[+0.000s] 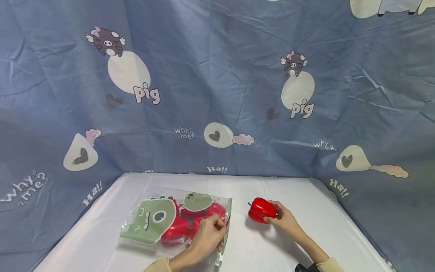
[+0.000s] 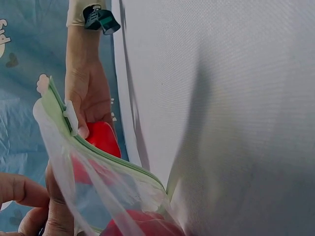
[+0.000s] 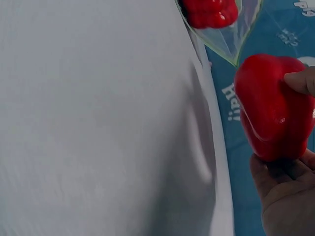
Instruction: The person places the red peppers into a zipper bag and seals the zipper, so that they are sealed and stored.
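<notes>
A clear zip bag (image 1: 146, 223) with a green cartoon print lies on its side, several red peppers (image 1: 174, 231) inside. My left hand (image 1: 208, 233) pinches the bag near its green-edged mouth, on the right side. In the left wrist view, the zip strip (image 2: 118, 161) carries a white slider (image 2: 70, 118), and the bag's mouth stands partly apart. To the right of the bag, my right hand (image 1: 283, 219) holds a red bell pepper (image 1: 261, 210) by its base, green stem pointing left. Thumb and fingers grip the pepper (image 3: 268, 105) in the right wrist view.
A white-covered table (image 1: 265, 257) lies under everything. Behind it hangs a blue printed cloth (image 1: 210, 94), which also shows along both sides. A dark wrist camera (image 1: 307, 268) sits on the right forearm by the cuff.
</notes>
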The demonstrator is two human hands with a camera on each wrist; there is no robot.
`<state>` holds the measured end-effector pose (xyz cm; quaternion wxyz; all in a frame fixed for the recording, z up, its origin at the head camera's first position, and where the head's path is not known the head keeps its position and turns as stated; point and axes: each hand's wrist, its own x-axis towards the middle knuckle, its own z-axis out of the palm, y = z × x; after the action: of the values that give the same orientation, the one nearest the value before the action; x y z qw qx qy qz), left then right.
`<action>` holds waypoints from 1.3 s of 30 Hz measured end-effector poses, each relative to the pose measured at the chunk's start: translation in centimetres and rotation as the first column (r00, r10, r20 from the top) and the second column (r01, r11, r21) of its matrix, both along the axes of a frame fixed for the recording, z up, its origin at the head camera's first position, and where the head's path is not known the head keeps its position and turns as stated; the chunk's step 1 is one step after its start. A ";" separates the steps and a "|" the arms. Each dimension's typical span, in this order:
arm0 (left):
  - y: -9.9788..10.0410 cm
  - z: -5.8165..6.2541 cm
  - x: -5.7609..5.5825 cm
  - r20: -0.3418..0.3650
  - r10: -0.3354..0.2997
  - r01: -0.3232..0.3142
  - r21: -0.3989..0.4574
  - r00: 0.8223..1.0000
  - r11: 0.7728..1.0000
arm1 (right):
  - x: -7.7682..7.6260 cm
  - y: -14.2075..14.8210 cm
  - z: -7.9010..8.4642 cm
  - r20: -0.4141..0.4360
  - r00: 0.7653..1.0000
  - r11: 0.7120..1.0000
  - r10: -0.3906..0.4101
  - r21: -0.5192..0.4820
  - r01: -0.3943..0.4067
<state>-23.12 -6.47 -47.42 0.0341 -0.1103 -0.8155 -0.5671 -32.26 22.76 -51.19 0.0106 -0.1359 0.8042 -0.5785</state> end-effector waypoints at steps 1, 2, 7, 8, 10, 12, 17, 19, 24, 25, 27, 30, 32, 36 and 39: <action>0.0 0.0 0.0 0.002 0.001 -0.001 0.000 1.000 1.000 | 0.1 -0.2 0.0 0.003 1.000 1.000 0.006 -0.001 -0.006; 0.0 0.0 0.0 0.003 0.001 -0.001 -0.001 1.000 1.000 | 0.2 -0.3 0.0 0.006 1.000 1.000 0.014 -0.006 -0.014; 0.0 0.0 -0.1 0.006 0.001 -0.001 -0.006 1.000 1.000 | 0.5 -1.2 -0.2 0.004 0.998 0.998 0.059 0.008 -0.059; 0.1 0.0 0.0 0.006 0.001 -0.001 -0.006 1.000 1.000 | 0.6 -1.4 -0.2 -0.003 0.998 0.998 0.068 0.018 -0.068; 0.1 -0.1 0.0 0.008 0.002 -0.002 -0.004 1.000 1.000 | 0.7 -1.8 -0.4 -0.013 0.996 0.995 0.089 0.037 -0.089; 0.0 -0.1 0.0 0.010 0.001 -0.001 -0.001 1.000 1.000 | 0.8 -2.1 -0.5 -0.019 0.993 0.993 0.113 0.047 -0.112; 0.0 -0.1 0.0 0.017 -0.006 0.006 -0.003 1.000 1.000 | 0.9 -3.1 -1.0 -0.003 0.989 0.989 0.145 0.039 -0.145; -0.1 -0.1 0.0 0.015 -0.009 0.009 -0.003 1.000 1.000 | 0.8 -3.4 -1.0 0.000 0.988 0.987 0.153 0.042 -0.152; 0.0 0.0 0.0 0.011 -0.011 0.011 0.007 1.000 1.000 | 1.0 -4.2 -1.1 0.001 0.986 0.984 0.169 0.059 -0.169; 0.0 0.0 0.0 0.014 -0.011 0.011 0.009 1.000 1.000 | 1.0 -4.4 -1.1 0.002 0.986 0.984 0.167 0.066 -0.166; 0.0 0.0 0.1 0.018 -0.013 0.013 0.014 1.000 1.000 | 1.1 -4.8 -0.9 0.002 0.987 0.984 0.158 0.079 -0.158; 0.0 0.1 0.1 0.020 -0.016 0.015 0.011 1.000 1.000 | 1.6 -5.5 -0.2 0.007 0.989 0.986 0.149 0.074 -0.149; 0.0 0.1 0.0 0.017 -0.019 0.019 0.007 1.000 1.000 | 1.9 -5.8 0.5 0.007 0.988 0.986 0.152 0.072 -0.152; -0.1 0.1 -0.1 0.018 -0.033 0.033 0.008 0.999 0.999 | 2.4 -6.4 1.4 0.008 0.985 0.983 0.173 0.061 -0.173; -0.2 0.1 -0.1 0.023 -0.045 0.044 0.020 0.999 0.999 | 2.1 -6.7 1.0 -0.002 0.983 0.981 0.186 0.061 -0.185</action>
<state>-23.18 -6.65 -47.33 0.0131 -0.1216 -0.8076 -0.5770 -30.20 16.03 -50.23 0.0655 -0.2121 0.8053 -0.5497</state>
